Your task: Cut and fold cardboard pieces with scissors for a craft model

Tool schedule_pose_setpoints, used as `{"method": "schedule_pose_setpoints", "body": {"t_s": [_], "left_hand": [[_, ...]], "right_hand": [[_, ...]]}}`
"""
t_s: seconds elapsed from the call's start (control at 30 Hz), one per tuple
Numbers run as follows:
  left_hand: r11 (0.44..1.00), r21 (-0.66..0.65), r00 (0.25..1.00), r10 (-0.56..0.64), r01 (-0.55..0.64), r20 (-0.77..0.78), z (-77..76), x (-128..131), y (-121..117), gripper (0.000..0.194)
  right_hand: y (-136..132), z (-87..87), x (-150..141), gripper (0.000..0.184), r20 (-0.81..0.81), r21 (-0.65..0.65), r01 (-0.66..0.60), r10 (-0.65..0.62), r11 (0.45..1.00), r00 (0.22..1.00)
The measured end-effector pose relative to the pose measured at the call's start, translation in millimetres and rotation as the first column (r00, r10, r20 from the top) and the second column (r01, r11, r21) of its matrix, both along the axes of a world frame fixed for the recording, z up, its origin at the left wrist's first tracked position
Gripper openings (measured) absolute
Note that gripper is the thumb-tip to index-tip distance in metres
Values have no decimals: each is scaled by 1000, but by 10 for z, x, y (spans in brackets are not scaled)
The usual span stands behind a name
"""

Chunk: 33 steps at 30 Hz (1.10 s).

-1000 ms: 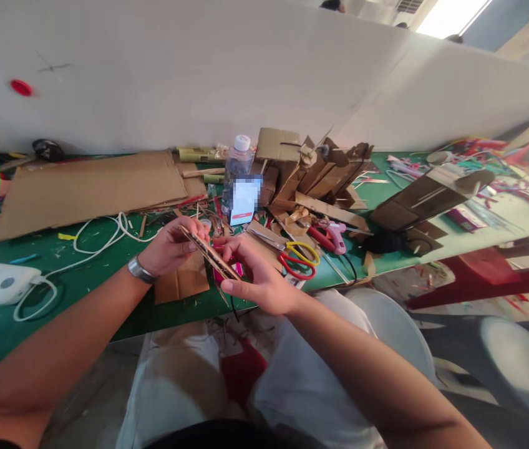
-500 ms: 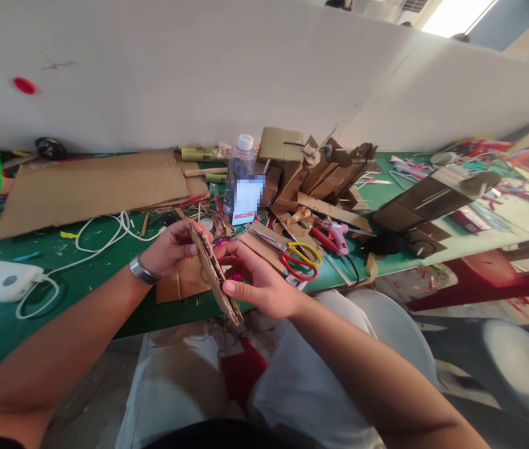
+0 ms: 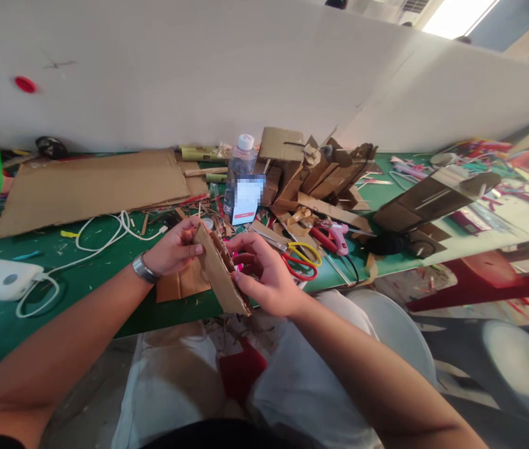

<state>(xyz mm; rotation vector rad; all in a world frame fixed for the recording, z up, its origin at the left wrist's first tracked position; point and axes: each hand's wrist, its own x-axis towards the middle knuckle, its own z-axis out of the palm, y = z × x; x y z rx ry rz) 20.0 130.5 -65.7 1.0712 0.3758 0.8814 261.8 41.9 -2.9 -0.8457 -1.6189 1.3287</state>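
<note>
A long folded piece of cardboard (image 3: 220,274) is held between my hands, tilted, above the table's front edge. My left hand (image 3: 178,248), below a wristwatch (image 3: 144,269), pinches its upper left end. Along the right edge, my right hand (image 3: 267,274) grips it with thumb and curled fingers; some fingertips are hidden behind the cardboard. Under it on the table lies a flat brown cardboard piece (image 3: 183,284). Scissors with red and yellow handles (image 3: 302,260) lie just right of my right hand. A lit phone (image 3: 246,201) leans against a plastic bottle (image 3: 241,159) beyond my hands.
Cardboard structures (image 3: 315,165) stand behind the phone, another cardboard box shape (image 3: 426,196) at right. A pink glue gun (image 3: 338,238) lies between. A large cardboard sheet (image 3: 96,187), a white cable (image 3: 105,246) and a white device (image 3: 2,279) are at left. Grey stools (image 3: 393,330) stand lower right.
The cardboard piece has turned so more of its broad flat side faces me, and its lower end has risen slightly. Both hands still hold it; the right fingers have shifted along its edge.
</note>
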Motion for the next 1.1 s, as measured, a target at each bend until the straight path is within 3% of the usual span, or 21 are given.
{"method": "schedule_pose_setpoints", "body": {"t_s": [0.17,0.5,0.77,0.97,1.1], "left_hand": [[1000,-12,1000,-5,4,-31,-26,-21,7,41],[999,-44,999,16,-17,-30,6,32,-39,41],[999,-17,999,-46,45,-11,-29,44,-66,38],[999,-17,999,-32,32,-15,-51,63,-78,39],[999,-19,999,-41,41,3,8,83,-77,36]], "right_hand": [[-6,-11,-19,34,45,106,33,-37,994,998],[10,-7,-36,41,-65,-156,39,-50,987,997],[30,-9,-52,45,-56,-221,-14,2,975,998],[80,11,-94,46,-78,-207,-10,-7,978,997],[83,14,-73,40,-22,-102,47,-49,994,999]]}}
